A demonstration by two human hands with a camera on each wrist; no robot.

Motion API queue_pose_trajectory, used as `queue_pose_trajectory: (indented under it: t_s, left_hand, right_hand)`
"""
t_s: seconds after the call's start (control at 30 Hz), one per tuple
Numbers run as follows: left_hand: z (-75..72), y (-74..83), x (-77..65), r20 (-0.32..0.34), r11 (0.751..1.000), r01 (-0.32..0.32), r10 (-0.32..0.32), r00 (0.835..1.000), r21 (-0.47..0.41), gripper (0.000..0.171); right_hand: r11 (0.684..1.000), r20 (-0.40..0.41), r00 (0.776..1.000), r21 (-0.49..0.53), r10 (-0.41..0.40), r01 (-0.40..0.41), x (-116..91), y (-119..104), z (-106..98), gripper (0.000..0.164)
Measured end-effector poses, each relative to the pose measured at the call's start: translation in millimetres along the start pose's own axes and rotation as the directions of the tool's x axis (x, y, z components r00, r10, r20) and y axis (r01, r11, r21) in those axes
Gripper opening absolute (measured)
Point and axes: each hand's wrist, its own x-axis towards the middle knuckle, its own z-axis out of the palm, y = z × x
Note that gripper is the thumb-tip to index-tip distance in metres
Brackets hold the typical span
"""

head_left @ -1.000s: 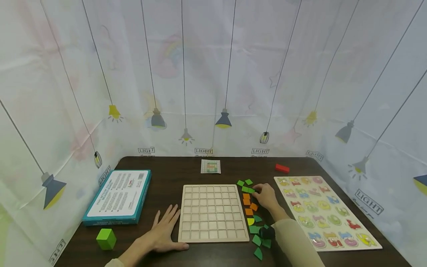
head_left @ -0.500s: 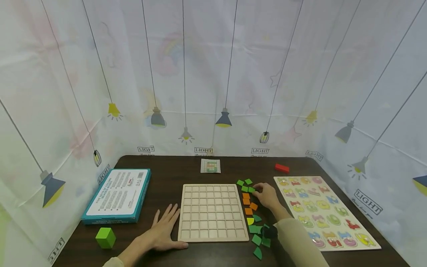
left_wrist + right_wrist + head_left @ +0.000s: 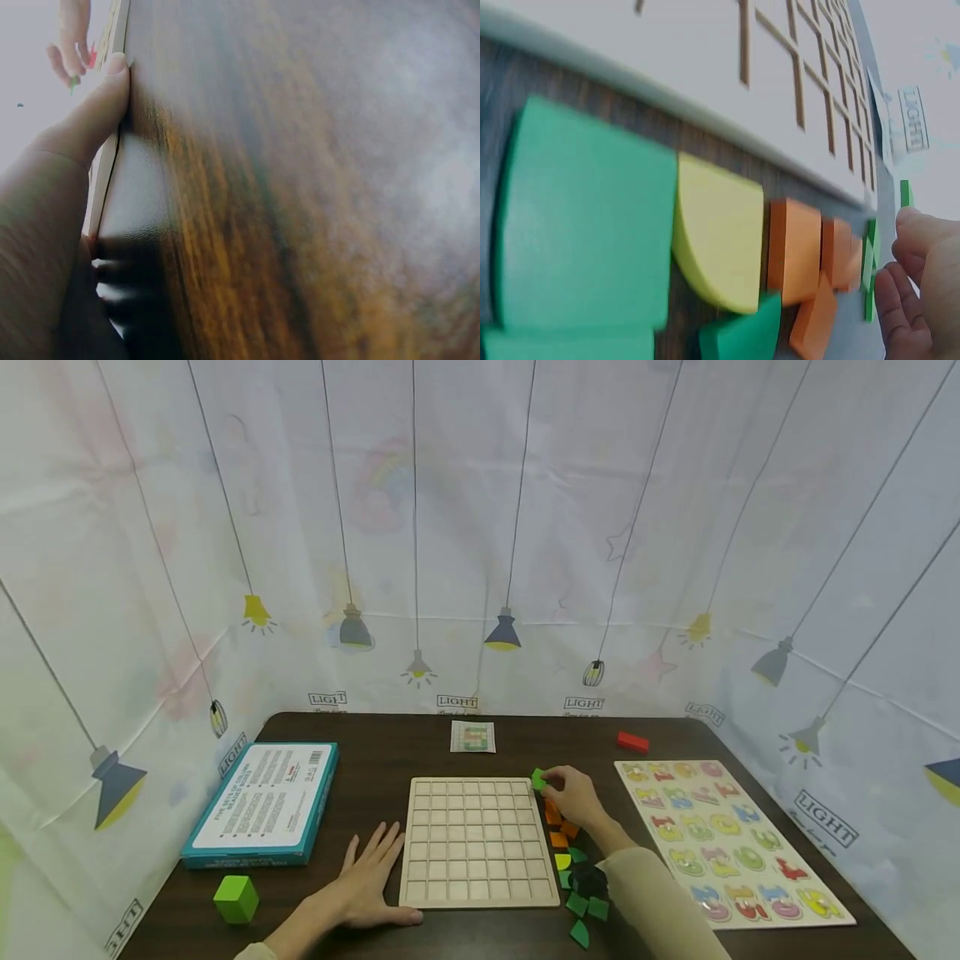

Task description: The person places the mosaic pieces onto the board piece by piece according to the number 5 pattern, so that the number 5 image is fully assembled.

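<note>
My right hand [image 3: 576, 797] is by the far right corner of a pale wooden grid board [image 3: 480, 843]. Between its thumb and fingers it pinches a small light green tile [image 3: 906, 193], raised above the table. Other light green tiles [image 3: 868, 262] lie beneath that hand, partly hidden by it in the head view. My left hand [image 3: 367, 877] rests with spread fingers at the board's left side, its thumb [image 3: 112, 82] against the near edge. Orange tiles [image 3: 795, 251], a yellow rounded tile [image 3: 720, 232] and dark green tiles [image 3: 585, 217] run along the board's right side.
A blue box [image 3: 258, 806] and a green cube [image 3: 236, 899] are at the left. A small patterned card [image 3: 473, 737] lies behind the board. A red block [image 3: 633, 742] and an animal picture board [image 3: 731, 843] occupy the right.
My right hand has picked up a light green tile and moved left and slightly up toward the board's far right corner. The left hand stays in place.
</note>
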Motion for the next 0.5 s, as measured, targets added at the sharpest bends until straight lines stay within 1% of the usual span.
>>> queue_pose_trajectory:
  t_s: [0.23,0.5]
  left_hand:
    - [-0.4,0.4,0.3,0.002,1.0,0.001,-0.001,1.0,0.009,0.119]
    - [-0.6,0.4,0.7,0.008,1.0,0.014,-0.014,1.0,0.02,0.119]
  right_hand:
    - [0.996,0.02,0.997,0.035,-0.077,0.076,3.1,-11.6,14.9,0.019]
    - [0.995,0.074,0.993,0.047,-0.089,0.086,2.5,-25.5,23.0,0.021]
